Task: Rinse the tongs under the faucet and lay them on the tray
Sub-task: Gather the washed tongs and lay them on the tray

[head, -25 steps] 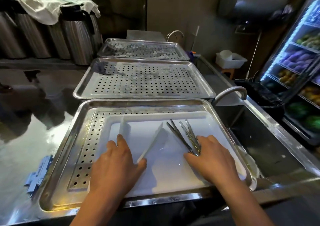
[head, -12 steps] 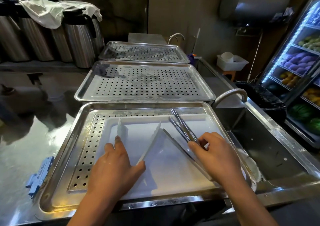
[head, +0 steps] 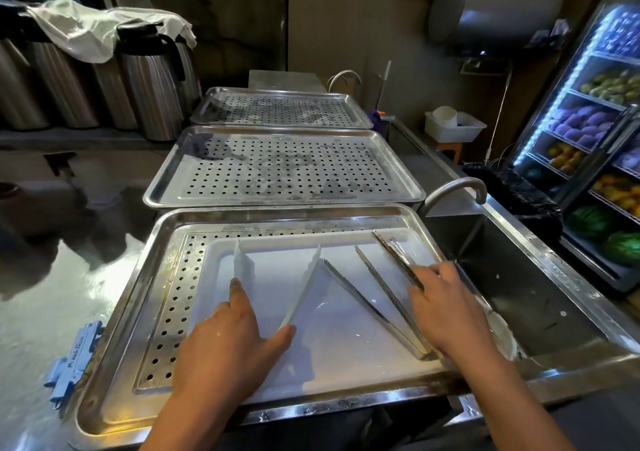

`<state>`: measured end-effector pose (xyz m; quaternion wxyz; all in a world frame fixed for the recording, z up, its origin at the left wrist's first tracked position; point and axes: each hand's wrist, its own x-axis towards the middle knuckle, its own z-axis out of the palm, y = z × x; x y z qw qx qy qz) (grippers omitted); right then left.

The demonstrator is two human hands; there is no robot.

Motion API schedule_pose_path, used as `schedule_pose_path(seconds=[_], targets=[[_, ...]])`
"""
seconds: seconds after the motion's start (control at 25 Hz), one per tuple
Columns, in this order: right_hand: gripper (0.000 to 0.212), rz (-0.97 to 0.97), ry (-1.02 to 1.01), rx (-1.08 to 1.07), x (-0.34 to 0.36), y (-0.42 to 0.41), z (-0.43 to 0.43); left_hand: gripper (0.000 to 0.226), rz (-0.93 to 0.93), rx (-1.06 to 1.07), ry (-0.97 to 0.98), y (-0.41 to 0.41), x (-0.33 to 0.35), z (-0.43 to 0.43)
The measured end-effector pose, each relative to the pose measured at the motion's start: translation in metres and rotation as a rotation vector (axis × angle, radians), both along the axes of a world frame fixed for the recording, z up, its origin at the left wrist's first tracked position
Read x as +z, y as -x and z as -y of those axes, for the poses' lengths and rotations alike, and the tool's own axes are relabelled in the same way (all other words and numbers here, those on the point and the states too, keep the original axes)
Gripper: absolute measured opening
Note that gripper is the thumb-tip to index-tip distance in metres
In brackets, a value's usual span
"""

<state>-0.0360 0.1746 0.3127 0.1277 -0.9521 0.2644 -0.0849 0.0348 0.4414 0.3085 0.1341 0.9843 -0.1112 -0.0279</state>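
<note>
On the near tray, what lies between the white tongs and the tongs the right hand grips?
An open pair of metal tongs lies on the white board, left of the closed tongs in the right hand; head view.

Shiny metal tongs (head: 362, 297) lie flat in the near tray (head: 114, 346), spread open in a V. A second pair (head: 394, 255), closed, lies near them. The curved faucet (head: 453, 189) stands behind.

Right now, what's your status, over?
Left hand flat on white tongs. Right hand grips steel tongs at tray's right. Second steel pair lies open between. Nothing blocking.
</note>
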Motion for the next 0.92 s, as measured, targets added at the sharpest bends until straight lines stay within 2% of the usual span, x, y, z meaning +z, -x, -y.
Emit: schedule_pose_path(seconds=[0.16, 0.28, 0.44, 0.48, 0.56, 0.68, 0.92], targets=[[0.035, -0.021, 0.153, -0.050, -0.001, 0.008, -0.005, 0.110, -0.009, -0.019, 0.011, 0.003, -0.001, -0.003], [0.039, -0.046, 0.182, -0.038, 0.004, 0.012, -0.006, 0.104, 0.002, -0.030, 0.054, 0.004, 0.002, -0.006], [0.037, 0.160, 0.153, 0.048, 0.013, 0.023, -0.019, 0.061, 0.189, -0.166, 0.211, 0.009, 0.002, -0.010], [0.039, 0.160, 0.123, 0.073, 0.014, 0.025, -0.025, 0.050, 0.230, -0.220, 0.246, 0.009, 0.001, -0.011], [0.046, 0.024, 0.079, 0.092, 0.012, 0.026, -0.035, 0.035, 0.265, -0.308, 0.274, 0.008, 0.000, -0.012], [0.047, -0.114, 0.083, 0.100, 0.011, 0.025, -0.040, 0.030, 0.238, -0.380, 0.258, 0.007, 0.001, -0.014], [0.043, -0.087, 0.067, 0.106, 0.007, 0.017, -0.044, 0.034, 0.205, -0.374, 0.300, 0.010, -0.006, -0.008]])
